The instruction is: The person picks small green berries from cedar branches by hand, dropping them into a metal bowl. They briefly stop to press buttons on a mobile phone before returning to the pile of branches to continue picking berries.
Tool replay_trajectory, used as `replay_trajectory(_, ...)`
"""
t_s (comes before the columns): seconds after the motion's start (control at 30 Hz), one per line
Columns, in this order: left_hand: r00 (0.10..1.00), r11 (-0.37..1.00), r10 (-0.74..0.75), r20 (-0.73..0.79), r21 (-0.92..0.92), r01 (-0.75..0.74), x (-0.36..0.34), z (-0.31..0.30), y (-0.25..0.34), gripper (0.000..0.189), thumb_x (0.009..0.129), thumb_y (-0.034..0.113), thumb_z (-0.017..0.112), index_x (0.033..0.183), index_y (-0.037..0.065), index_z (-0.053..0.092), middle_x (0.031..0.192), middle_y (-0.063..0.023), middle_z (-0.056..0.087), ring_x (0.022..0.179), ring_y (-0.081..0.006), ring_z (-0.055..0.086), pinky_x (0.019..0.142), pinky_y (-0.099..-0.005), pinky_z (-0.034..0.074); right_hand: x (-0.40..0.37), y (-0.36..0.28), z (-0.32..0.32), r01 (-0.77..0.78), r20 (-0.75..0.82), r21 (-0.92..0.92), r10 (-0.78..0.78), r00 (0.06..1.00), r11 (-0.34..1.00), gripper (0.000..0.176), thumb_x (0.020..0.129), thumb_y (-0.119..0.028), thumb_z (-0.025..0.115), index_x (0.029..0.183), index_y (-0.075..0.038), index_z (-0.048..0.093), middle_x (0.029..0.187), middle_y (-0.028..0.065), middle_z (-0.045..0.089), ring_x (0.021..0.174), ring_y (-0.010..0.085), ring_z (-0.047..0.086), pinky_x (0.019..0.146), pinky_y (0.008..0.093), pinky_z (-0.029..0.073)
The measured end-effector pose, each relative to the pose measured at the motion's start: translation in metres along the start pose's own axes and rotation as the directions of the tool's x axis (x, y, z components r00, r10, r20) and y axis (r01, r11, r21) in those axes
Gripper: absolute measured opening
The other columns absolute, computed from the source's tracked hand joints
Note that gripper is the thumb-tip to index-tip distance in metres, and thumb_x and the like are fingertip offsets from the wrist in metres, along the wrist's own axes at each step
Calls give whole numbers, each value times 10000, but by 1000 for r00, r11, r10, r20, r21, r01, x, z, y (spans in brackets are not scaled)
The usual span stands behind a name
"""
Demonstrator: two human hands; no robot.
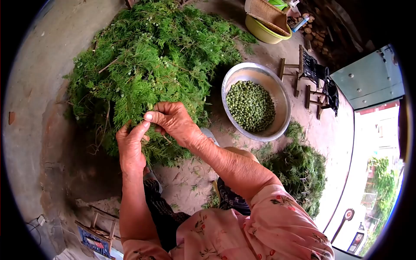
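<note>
My left hand point(132, 147) is closed, thumb and fingers pinched on a feathery evergreen sprig point(129, 103). Against it, my right hand point(174, 122) is closed too, its thumb tip almost meeting the left thumb; whatever lies between its fingertips is too small and hidden to make out. Both hands are over the near side of a big heap of cut evergreen branches point(173, 47), which bear small pale green cones. To the right of the heap, a wide metal basin point(284, 93) holds a mass of small round green cones point(250, 106).
A smaller pile of evergreen sprigs point(301, 167) lies beyond my right arm. Low folding stools point(310, 69) stand right of the basin, near a pale blue door panel point(368, 80). At the back is a yellow tub point(264, 32) with a wicker basket point(266, 15). Another stool point(97, 236) stands lower left.
</note>
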State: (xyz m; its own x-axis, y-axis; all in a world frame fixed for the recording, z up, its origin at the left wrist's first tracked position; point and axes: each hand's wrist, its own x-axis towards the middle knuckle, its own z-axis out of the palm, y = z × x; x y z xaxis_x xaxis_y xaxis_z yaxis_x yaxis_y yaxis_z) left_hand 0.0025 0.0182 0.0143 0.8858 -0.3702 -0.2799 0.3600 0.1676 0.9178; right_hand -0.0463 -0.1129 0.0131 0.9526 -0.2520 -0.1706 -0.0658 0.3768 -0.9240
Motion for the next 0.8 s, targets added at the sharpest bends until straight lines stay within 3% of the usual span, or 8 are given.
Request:
replay_trajectory(0.13,1000,999,-28,-9,30,28,-2,-1,4,175,719,101,683,885,71,636,790,19,617,627,-51,508,512,-216,365,0,2,2,-33,15,136,31,999,990,276,783,-265,682,702,-19,588,551,1,522,466,78,477,405,222,398)
replay_trajectory(0.2,996,994,-78,53,-78,82,-2,-2,3,149,722,90,678,861,74,628,792,20,612,593,-43,499,463,-200,344,0,2,1,-60,19,190,58,998,980,276,779,-269,685,700,-22,590,550,1,528,459,87,485,404,220,409)
replay_trajectory(0.3,995,977,-74,71,-194,87,-3,2,7,137,725,68,670,853,81,624,777,27,603,555,-38,484,436,-188,328,1,1,-3,-115,81,243,98,992,963,243,804,-265,656,769,-33,592,608,-1,549,517,80,532,430,210,446)
replay_trajectory(0.4,999,989,-26,-22,-148,22,-1,1,0,133,733,92,686,851,87,625,757,46,584,531,-27,448,436,-179,311,3,-1,-8,-104,31,439,101,994,892,175,850,-175,601,944,-34,559,773,28,571,636,94,575,482,206,476)
replay_trajectory(0.5,993,998,14,-118,-54,-20,-4,10,3,129,743,121,700,846,90,629,717,63,561,527,-16,416,437,-176,289,6,-7,-12,-65,43,443,51,998,894,156,850,-135,597,956,-29,557,767,24,563,625,102,576,466,202,462)
replay_trajectory(0.53,986,1000,24,-164,0,-24,-5,15,5,124,749,129,702,843,89,632,693,73,548,526,-10,400,439,-176,278,5,-9,-8,-63,10,334,63,998,940,122,843,-86,593,942,-19,567,762,20,577,589,94,564,442,193,436)
replay_trajectory(0.67,995,994,58,-79,102,-50,-3,7,-5,79,766,89,683,832,79,641,678,81,539,523,-10,370,443,-183,272,4,1,-2,-32,-65,188,45,997,982,120,811,-71,630,910,-22,583,724,10,597,502,71,518,392,187,397)
replay_trajectory(0.8,999,998,24,-43,57,-21,-5,11,0,129,745,89,705,850,71,633,692,70,553,528,-12,386,450,-186,279,1,0,-2,-61,-101,368,105,989,928,165,801,-90,647,939,-21,588,737,25,613,521,72,540,396,187,413)
